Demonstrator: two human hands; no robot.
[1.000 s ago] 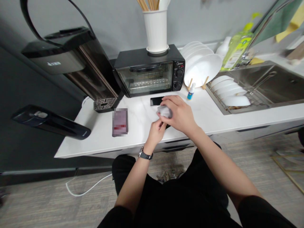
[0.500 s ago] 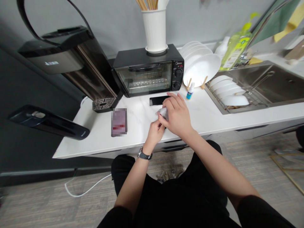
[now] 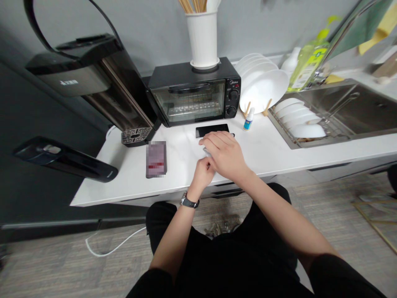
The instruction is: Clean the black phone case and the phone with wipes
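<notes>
My right hand (image 3: pixel 228 155) curves over a small piece of pale grey cloth (image 3: pixel 206 152), of which only a bit shows beside the fingers. Its fingers are bent and closed round the cloth. Just below and to the left, my left hand (image 3: pixel 203 171), with a dark watch on the wrist, is closed and meets the right hand. What its fingers pinch is hidden. Beyond the hands lies a black phone (image 3: pixel 211 130) flat on the white counter (image 3: pixel 182 165). A small spray bottle (image 3: pixel 248 120) with a blue label stands upright to the right of the phone.
A toaster oven (image 3: pixel 195 99) bears a white utensil holder (image 3: pixel 203 37). At left are a drinks machine (image 3: pixel 118 91), a dark flask (image 3: pixel 65 159) and a blurred-out purple packet (image 3: pixel 156 159). Plates (image 3: pixel 263 89) stand in a rack beside the sink (image 3: pixel 356 107).
My right hand has swung its fingers down and nearer, covering more of the cloth and uncovering more of the phone. My left hand has barely moved.
</notes>
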